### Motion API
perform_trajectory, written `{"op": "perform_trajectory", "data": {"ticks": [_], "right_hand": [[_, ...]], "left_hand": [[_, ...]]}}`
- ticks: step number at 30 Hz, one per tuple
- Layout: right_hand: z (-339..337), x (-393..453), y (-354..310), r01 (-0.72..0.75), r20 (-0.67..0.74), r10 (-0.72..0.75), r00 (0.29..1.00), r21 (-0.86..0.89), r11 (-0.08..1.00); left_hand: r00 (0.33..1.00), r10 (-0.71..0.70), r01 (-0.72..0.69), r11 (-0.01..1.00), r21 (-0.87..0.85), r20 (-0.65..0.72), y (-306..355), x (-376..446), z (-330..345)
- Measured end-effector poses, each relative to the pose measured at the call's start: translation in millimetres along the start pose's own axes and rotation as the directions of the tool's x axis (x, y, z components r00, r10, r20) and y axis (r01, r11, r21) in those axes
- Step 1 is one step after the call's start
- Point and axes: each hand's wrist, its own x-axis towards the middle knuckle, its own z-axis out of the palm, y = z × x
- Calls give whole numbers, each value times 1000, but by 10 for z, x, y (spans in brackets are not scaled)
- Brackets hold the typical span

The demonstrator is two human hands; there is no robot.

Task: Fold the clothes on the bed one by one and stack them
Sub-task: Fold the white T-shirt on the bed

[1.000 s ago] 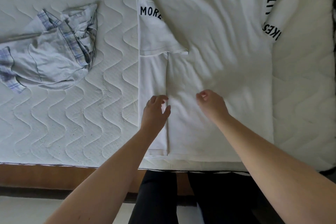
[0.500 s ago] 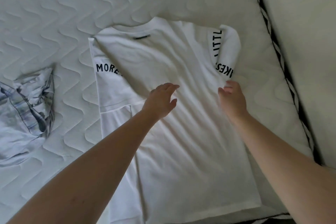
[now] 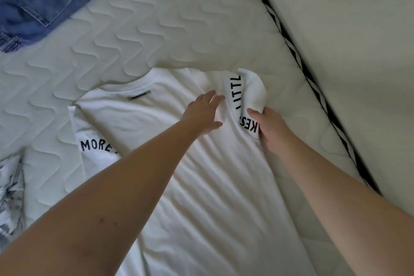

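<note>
A white T-shirt [image 3: 224,186] lies spread flat across the middle and lower part of the frame on the quilted mattress [image 3: 156,36] of the bed, collar toward the top. Its sleeve at centre left, the one lettered "MORE", is already turned in over the body, so the fold looks begun on that side only. The other sleeve [image 3: 246,96], lettered and bunched up at centre right, is not yet laid in. The right hand [image 3: 266,127] grips that sleeve near its hem, thumb and fingers curled round the cloth, while the left hand [image 3: 201,114] lies flat with fingers stretched out on the shirt just beside the shoulder seam, holding nothing and pressing the fabric down. Judging by this, the sleeve fold on this side, the lengthwise fold and the placing on a stack remain for this shirt. No stack of folded clothes shows in view. More work waits: a pair of blue jeans [image 3: 33,0] lies unfolded at the upper left, and a crumpled pale checked garment [image 3: 11,195] sits at the lower left edge, near the shirt but apart from it. The mattress edge with its black-and-white trim [image 3: 298,56] runs diagonally down the right side, close to the gripped sleeve, leaving little room there; nothing else crowds the shirt.
</note>
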Motion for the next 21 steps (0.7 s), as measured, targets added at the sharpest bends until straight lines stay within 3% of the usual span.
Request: {"op": "perform_trajectory", "data": {"ticks": [5, 10, 13, 16, 18, 21], "right_hand": [[54, 137, -106, -9, -122, 5, 993, -33, 999], [-44, 104, -191, 92, -162, -88, 983, 17, 996], [-201, 45, -220, 183, -110, -197, 974, -126, 975], [-345, -11, -224, 235, -16, -275, 961, -474, 849], [-418, -32, -198, 254, 26, -288, 957, -552, 794], [-509, -71, -150, 263, 88, -266, 960, -604, 752]], "left_hand": [[1000, 6, -6, 1000, 5, -29, -41, 144, -4], [936, 28, -68, 992, -103, -350, 27, 268, -145], [909, 123, -147, 989, -30, -398, 177, 473, -293], [956, 172, -160, 985, 72, -239, 380, 797, -428], [988, 151, -142, 973, 180, -38, 500, 1020, -492], [980, 64, -111, 962, 247, 190, 693, 1253, -614]]}}
